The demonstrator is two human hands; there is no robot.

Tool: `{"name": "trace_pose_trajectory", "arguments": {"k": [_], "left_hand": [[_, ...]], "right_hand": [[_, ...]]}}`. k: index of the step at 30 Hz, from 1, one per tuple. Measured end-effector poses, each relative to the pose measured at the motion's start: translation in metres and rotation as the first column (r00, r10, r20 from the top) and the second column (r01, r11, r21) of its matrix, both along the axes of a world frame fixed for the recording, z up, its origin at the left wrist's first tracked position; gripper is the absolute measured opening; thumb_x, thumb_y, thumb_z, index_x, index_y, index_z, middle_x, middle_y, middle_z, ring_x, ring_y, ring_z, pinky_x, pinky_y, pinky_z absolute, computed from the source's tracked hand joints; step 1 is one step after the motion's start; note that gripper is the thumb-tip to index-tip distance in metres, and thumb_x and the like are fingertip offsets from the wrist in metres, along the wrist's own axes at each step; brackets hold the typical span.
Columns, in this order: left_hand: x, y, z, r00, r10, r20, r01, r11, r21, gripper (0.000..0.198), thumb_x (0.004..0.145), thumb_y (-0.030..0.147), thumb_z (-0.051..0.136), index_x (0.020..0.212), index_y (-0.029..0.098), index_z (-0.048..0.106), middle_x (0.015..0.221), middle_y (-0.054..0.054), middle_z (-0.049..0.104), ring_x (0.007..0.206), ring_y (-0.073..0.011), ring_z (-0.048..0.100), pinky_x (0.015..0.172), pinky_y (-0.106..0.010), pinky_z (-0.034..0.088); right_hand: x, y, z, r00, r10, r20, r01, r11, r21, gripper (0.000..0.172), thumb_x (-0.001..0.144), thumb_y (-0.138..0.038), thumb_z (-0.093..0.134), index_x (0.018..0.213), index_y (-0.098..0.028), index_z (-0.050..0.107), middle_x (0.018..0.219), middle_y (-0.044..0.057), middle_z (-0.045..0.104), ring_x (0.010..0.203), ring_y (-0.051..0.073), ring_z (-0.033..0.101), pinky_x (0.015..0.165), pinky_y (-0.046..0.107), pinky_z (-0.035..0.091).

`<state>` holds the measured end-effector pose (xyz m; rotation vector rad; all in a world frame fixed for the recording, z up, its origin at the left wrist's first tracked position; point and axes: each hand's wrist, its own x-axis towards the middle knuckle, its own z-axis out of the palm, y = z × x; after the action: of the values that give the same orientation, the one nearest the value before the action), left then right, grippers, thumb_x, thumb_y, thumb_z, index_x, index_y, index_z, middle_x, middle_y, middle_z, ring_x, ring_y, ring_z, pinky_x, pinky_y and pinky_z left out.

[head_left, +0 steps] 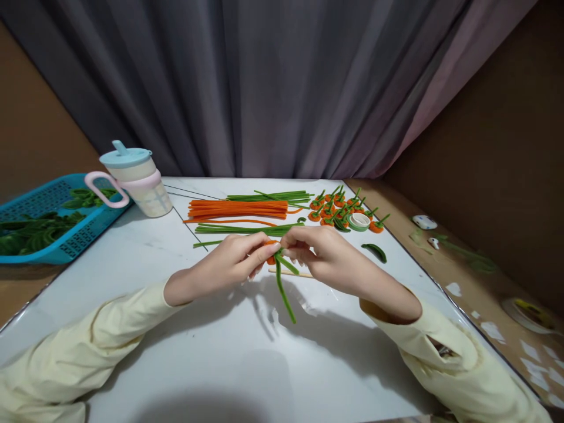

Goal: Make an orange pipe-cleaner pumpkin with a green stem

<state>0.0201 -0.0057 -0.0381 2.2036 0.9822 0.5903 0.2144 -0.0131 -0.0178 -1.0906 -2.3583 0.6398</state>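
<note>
My left hand (229, 263) and my right hand (326, 254) meet above the middle of the white table (176, 329), fingers pinched together. Between the fingertips sits a small orange pipe-cleaner piece (271, 257) with green pipe-cleaner stems (284, 291) hanging down from it toward me. Both hands grip this piece. A thin wooden stick (291, 274) lies on the table just under the hands. Both arms wear pale yellow sleeves.
Behind the hands lie a bundle of orange pipe cleaners (238, 209), green pipe cleaners (268, 196), several finished orange-and-green pieces (339, 208), a tape roll (359, 221) and a green scrap (374, 251). A lidded cup (136, 179) and a blue basket (48, 217) stand at the left.
</note>
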Motion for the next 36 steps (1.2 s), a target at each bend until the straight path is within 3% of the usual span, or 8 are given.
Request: {"name": "trace_pose_trajectory", "arguments": {"k": [6,14,17,19,23,28,32,36], "left_hand": [[0.000,-0.001,-0.004,0.998,-0.050,-0.024,0.053,0.987,0.153,0.029,0.095,0.028,0.037,0.071,0.017,0.047,0.057,0.006,0.047,0.050,-0.0074,0.044,0.052,-0.020,0.033],[0.002,-0.004,-0.005,0.994,-0.106,0.016,0.100,0.971,0.218,0.023,0.094,0.023,0.038,0.074,0.018,0.048,0.058,0.006,0.046,0.050,-0.0073,0.042,0.052,-0.019,0.033],[0.002,-0.003,-0.006,0.998,-0.061,0.026,0.059,0.995,0.079,0.027,0.094,0.030,0.038,0.072,0.018,0.048,0.057,0.005,0.047,0.049,-0.0075,0.043,0.051,-0.020,0.035],[0.002,0.000,-0.008,0.998,-0.048,0.040,0.054,0.985,-0.164,0.031,0.095,0.038,0.038,0.074,0.018,0.049,0.058,0.005,0.050,0.047,-0.0075,0.045,0.048,-0.019,0.037],[0.005,0.006,-0.017,0.987,-0.106,0.118,0.154,0.814,-0.561,0.036,0.091,0.052,0.040,0.083,0.018,0.051,0.063,0.003,0.057,0.050,-0.0099,0.055,0.043,-0.019,0.041],[0.007,0.009,-0.032,0.979,-0.063,0.193,0.177,0.731,-0.659,0.038,0.089,0.053,0.043,0.083,0.017,0.049,0.064,0.000,0.063,0.046,-0.0078,0.053,0.042,-0.018,0.038],[0.006,0.010,-0.039,0.976,0.031,0.214,0.125,0.726,-0.676,0.035,0.091,0.048,0.045,0.080,0.015,0.051,0.063,-0.002,0.065,0.041,-0.0053,0.047,0.040,-0.017,0.035],[0.005,0.009,-0.045,0.971,0.129,0.202,0.051,0.713,-0.699,0.035,0.090,0.046,0.047,0.075,0.014,0.051,0.062,-0.003,0.065,0.039,-0.0055,0.047,0.038,-0.018,0.033]], "right_hand": [[-0.003,0.000,-0.005,0.998,-0.056,-0.020,0.055,0.998,-0.022,0.023,0.059,0.005,0.043,0.064,-0.015,0.051,0.058,-0.004,0.049,0.054,0.008,0.040,0.050,0.019,0.026],[-0.006,-0.003,0.003,0.993,-0.101,-0.064,0.084,0.969,-0.233,0.018,0.069,0.000,0.046,0.061,-0.014,0.052,0.053,-0.005,0.045,0.050,0.007,0.037,0.049,0.018,0.028],[-0.006,-0.001,0.003,0.993,-0.110,-0.049,0.093,0.957,-0.273,0.017,0.073,-0.003,0.048,0.062,-0.014,0.053,0.054,-0.005,0.046,0.050,0.007,0.037,0.049,0.019,0.029],[-0.004,0.001,0.001,0.995,-0.095,-0.006,0.090,0.958,-0.273,0.016,0.074,-0.004,0.049,0.063,-0.013,0.055,0.054,-0.005,0.047,0.051,0.007,0.038,0.049,0.019,0.029],[-0.002,0.007,-0.010,0.996,-0.008,0.087,0.033,0.955,-0.296,0.014,0.073,-0.003,0.050,0.068,-0.013,0.060,0.059,-0.002,0.055,0.055,0.008,0.045,0.051,0.019,0.031],[-0.005,0.013,-0.023,0.998,-0.004,0.068,0.029,0.932,-0.360,0.008,0.074,-0.007,0.055,0.073,-0.013,0.062,0.063,-0.001,0.058,0.057,0.009,0.048,0.054,0.020,0.035],[0.003,0.017,-0.028,0.992,-0.120,-0.028,0.103,0.934,-0.343,0.005,0.077,-0.015,0.060,0.081,-0.013,0.058,0.068,0.001,0.060,0.059,0.011,0.052,0.055,0.021,0.039],[0.020,0.017,-0.039,0.989,-0.123,0.076,0.138,0.959,-0.246,0.008,0.082,-0.022,0.058,0.081,-0.014,0.058,0.074,0.004,0.061,0.064,0.013,0.054,0.059,0.024,0.040]]}}
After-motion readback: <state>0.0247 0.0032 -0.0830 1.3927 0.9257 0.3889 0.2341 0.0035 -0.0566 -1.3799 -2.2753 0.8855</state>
